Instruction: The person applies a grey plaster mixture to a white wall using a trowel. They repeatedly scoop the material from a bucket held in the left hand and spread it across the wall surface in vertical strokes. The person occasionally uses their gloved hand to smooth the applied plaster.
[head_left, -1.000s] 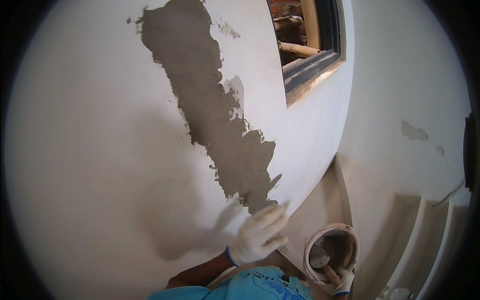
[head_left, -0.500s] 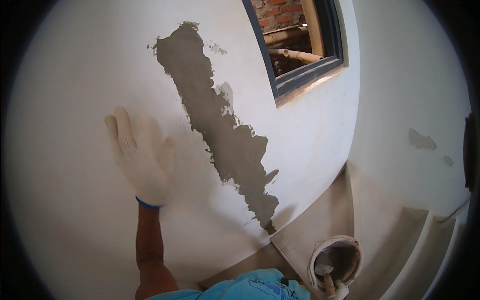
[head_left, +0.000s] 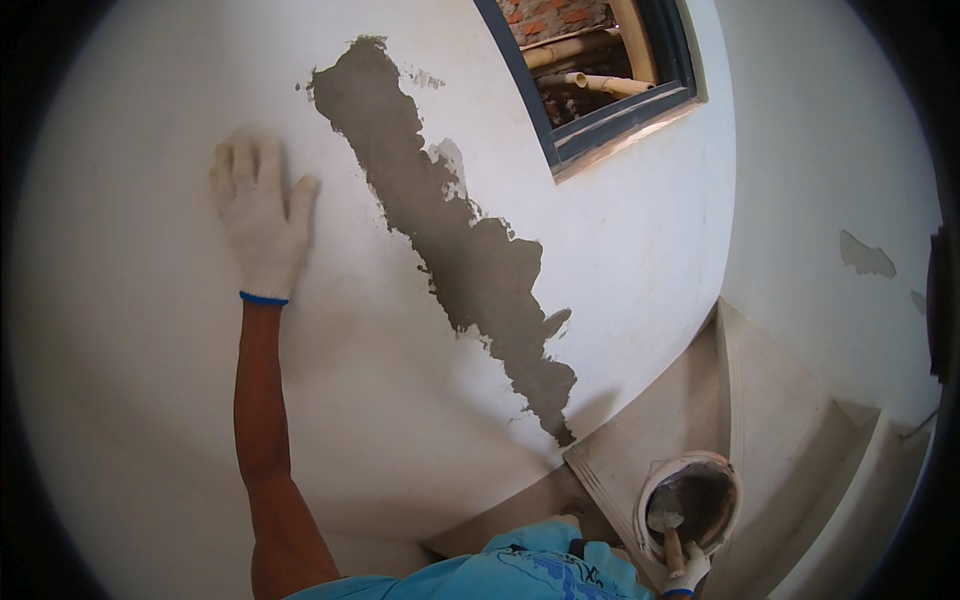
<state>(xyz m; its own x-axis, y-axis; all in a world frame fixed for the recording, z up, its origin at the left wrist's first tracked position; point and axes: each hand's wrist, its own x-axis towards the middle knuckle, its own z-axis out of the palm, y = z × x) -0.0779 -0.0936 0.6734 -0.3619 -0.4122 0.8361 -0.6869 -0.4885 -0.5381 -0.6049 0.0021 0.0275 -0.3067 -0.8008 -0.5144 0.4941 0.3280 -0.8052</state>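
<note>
My left hand (head_left: 262, 215), in a white knit glove with a blue cuff, lies flat on the white wall (head_left: 130, 330) with its fingers spread. To its right, a long, ragged patch of dark grey mortar (head_left: 440, 240) runs down the wall toward the steps. At the lower right stands a round bucket (head_left: 735, 505) smeared with mortar. My gloved right hand (head_left: 690, 572) is low beside the bucket, closed on the wooden handle of a trowel (head_left: 674, 550). The trowel's blade is inside the bucket; part of my fingers is hidden.
A dark-framed window (head_left: 630, 118) opens at the upper right, with bamboo poles (head_left: 600, 84) and brickwork behind it. Pale steps (head_left: 790, 410) go along the right, under a second wall (head_left: 820, 150) with chipped spots. My blue shirt (head_left: 540, 565) fills the lower edge.
My left hand has moved up and slightly left along the wall, its arm now straighter. The view has shifted a little. The trowel remains in the bucket with my right hand at its handle.
</note>
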